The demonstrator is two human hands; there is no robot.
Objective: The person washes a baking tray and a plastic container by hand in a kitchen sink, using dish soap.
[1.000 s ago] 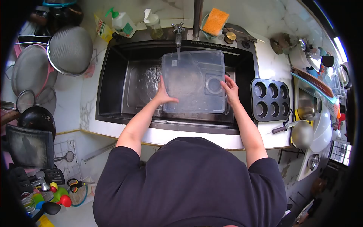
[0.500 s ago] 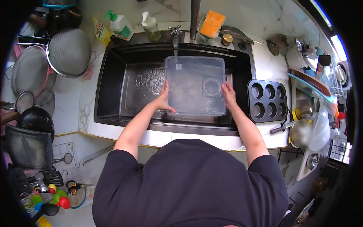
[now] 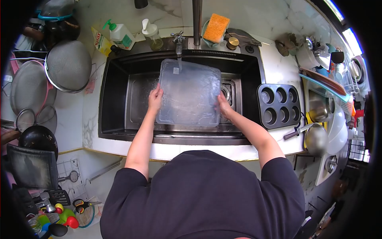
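Translucent panel (image 3: 190,95): my left hand (image 3: 155,96) and, seemingly, right hand (image 3: 224,105) clasp its sides above one sink (image 3: 115,93); right of it, one six-cup tin (image 3: 279,104) on kitchen counter (image 3: 274,68).

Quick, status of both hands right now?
Left hand: holding the translucent plastic piece by its left edge.
Right hand: holding its right edge.

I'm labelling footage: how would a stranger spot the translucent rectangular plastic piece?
Find the black rectangular metal sink. Over it, the left hand and right hand hold the translucent rectangular plastic piece. Unlike the dark rectangular metal muffin pan to its right, it's see-through.
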